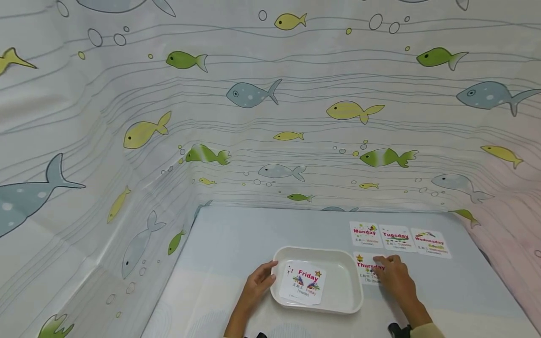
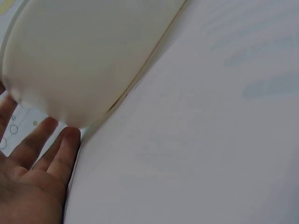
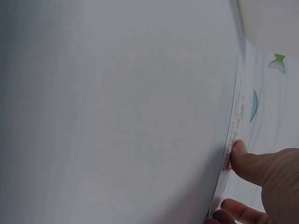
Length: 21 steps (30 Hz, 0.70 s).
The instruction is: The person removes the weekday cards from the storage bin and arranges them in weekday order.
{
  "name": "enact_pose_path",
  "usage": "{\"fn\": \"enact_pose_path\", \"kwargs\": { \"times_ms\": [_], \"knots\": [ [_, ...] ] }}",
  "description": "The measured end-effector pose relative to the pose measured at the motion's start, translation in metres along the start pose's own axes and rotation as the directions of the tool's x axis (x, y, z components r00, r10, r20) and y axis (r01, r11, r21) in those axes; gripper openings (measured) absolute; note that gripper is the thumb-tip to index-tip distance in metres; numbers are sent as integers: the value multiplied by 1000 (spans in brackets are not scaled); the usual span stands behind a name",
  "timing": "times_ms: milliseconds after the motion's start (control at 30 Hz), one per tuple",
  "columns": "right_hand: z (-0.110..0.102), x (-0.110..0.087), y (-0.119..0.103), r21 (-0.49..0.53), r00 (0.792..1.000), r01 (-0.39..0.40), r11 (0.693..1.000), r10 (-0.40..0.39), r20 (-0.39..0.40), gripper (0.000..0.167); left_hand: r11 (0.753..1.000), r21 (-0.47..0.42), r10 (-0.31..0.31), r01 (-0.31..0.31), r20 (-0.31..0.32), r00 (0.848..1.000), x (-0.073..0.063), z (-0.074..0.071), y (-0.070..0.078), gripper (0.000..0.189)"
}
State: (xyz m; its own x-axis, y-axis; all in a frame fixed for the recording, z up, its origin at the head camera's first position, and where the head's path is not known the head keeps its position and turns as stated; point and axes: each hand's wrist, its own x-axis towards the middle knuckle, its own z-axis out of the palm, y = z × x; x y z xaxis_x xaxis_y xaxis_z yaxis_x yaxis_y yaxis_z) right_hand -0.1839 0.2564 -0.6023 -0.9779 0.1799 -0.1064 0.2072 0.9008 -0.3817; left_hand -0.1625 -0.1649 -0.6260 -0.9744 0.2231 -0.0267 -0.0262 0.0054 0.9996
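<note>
A white tray (image 1: 346, 300) sits on the table and holds a small stack of cards with a "Friday" card (image 1: 305, 282) on top. My left hand (image 1: 258, 281) rests against the tray's left rim, fingers relaxed; the left wrist view shows the fingers (image 2: 56, 147) under the tray's curved wall (image 2: 88, 56). My right hand (image 1: 393, 274) lies flat on a "Thursday" card (image 1: 364, 267) just right of the tray, fingertips (image 3: 243, 161) pressing it to the table. Above it lie "Monday" (image 1: 365, 233), "Tuesday" (image 1: 396, 237) and "Wednesday" (image 1: 430, 242) cards in a row.
The pale blue table (image 1: 245, 234) is enclosed on three sides by a curtain printed with fish (image 1: 253, 94). A pink cloth (image 1: 515, 234) hangs at the right edge.
</note>
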Motion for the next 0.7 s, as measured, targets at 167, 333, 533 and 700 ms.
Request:
{"fn": "enact_pose_path", "kwargs": {
  "times_ms": [167, 333, 533, 700],
  "knots": [
    [3, 0, 3, -7, 1000, 10, 1000, -10, -14, 39, 1000, -10, -4, 4, -2, 1000, 0, 1, 0, 41],
    [3, -1, 4, -10, 1000, -18, 1000, 18, -2, 41, 1000, -7, -8, 8, 8, 1000, 1, 2, 0, 41],
    [4, -3, 3, 15, 999, -38, 999, 38, 1, 40, 1000, 18, 3, -3, 3, 1000, 2, 1, -1, 40],
    [4, -4, 3, 5, 1000, -29, 1000, 29, 7, 40, 1000, 22, 16, -16, -3, 1000, 2, 1, -3, 40]
  ]
}}
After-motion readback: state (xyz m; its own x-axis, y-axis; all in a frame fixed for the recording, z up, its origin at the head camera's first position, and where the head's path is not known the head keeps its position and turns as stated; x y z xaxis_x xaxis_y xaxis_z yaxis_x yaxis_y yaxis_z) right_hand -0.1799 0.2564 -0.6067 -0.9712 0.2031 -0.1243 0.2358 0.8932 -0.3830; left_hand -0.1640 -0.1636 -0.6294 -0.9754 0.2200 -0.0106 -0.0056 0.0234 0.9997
